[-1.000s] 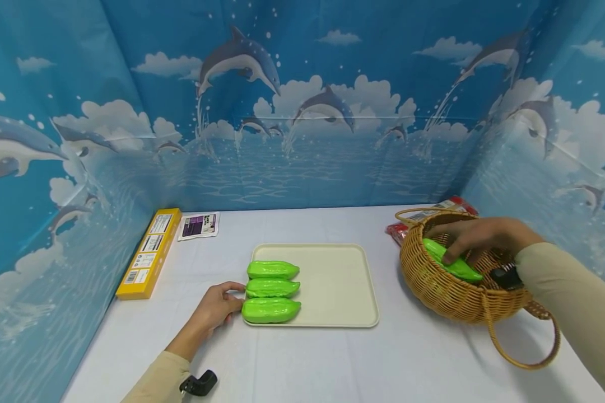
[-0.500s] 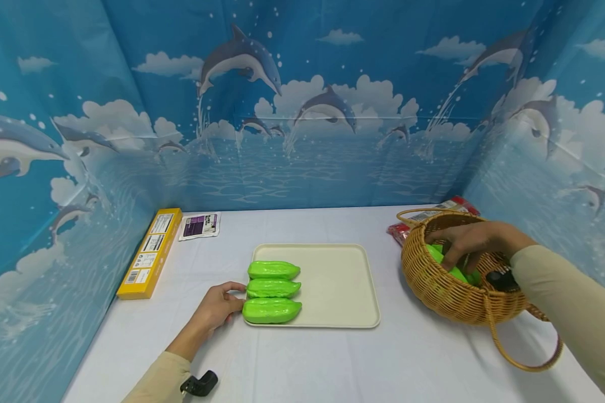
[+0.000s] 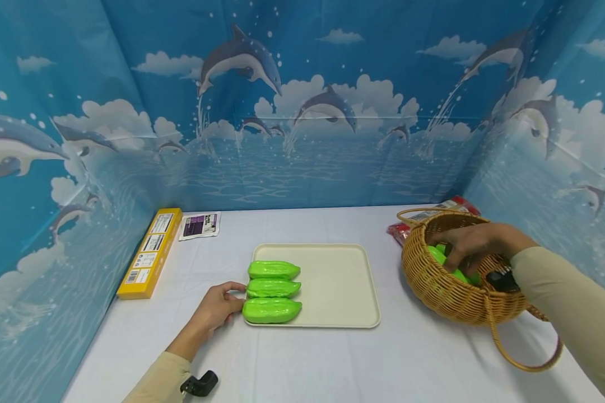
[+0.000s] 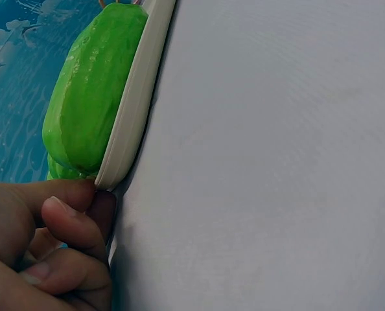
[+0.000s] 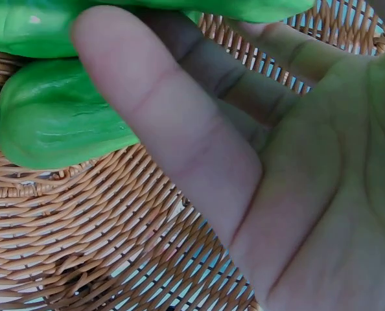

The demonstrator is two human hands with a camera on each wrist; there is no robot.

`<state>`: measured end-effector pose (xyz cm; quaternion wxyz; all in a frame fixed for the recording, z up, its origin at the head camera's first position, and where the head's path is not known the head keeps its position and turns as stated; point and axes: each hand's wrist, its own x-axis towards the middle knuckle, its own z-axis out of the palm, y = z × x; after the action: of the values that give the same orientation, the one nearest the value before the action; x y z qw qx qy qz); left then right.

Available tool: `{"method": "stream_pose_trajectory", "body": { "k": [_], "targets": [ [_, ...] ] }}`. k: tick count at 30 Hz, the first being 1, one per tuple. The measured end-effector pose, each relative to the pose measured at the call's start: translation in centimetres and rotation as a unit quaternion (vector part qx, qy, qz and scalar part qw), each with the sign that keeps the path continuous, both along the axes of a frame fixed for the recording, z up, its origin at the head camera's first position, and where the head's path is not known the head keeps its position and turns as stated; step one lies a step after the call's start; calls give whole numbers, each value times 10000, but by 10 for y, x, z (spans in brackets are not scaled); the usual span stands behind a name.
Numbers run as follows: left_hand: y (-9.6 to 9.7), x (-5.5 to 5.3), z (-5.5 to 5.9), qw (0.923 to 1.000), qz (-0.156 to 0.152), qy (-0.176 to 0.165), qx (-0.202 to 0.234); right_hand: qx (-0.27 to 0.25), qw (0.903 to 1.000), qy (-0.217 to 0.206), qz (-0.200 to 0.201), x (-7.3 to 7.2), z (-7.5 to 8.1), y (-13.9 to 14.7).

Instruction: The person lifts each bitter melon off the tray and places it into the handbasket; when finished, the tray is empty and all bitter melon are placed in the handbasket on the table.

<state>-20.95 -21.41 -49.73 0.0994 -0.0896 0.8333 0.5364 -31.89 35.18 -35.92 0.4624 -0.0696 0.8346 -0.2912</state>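
Observation:
Three glossy green gourds (image 3: 272, 310) lie side by side at the left end of a cream tray (image 3: 338, 285). My left hand (image 3: 218, 307) pinches the tray's left rim beside the nearest gourd. In the left wrist view its fingers (image 4: 69, 223) meet the tray corner, the others curled below. My right hand (image 3: 476, 246) reaches down into a wicker basket (image 3: 433, 299). There it grips a green gourd (image 5: 30, 29), thumb in front and fingers partly hidden behind. Another green gourd (image 5: 63, 120) lies beneath it in the basket.
A yellow box (image 3: 148, 254) and a small purple-and-white packet (image 3: 200, 225) lie at the back left. A red packet (image 3: 398, 230) is partly hidden behind the basket. One basket handle (image 3: 529, 366) hangs towards the front. A blue dolphin curtain (image 3: 302, 157) encloses the table.
My right hand has moved a little deeper into the basket; the gourd at its fingers sits lower than before. My left hand and the tray have stayed in place.

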Motion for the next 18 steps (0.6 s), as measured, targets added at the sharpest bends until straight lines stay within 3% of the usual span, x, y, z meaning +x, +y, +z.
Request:
{"method": "stream_pose_trajectory", "body": {
  "k": [12,18],
  "targets": [
    [0,1,0,10000,-2,2,-18,-5,9998,171,75,1,6,5],
    [1,1,0,10000,21,-20,-60,-165,9985,463,229,2,21,15]
  ]
}}
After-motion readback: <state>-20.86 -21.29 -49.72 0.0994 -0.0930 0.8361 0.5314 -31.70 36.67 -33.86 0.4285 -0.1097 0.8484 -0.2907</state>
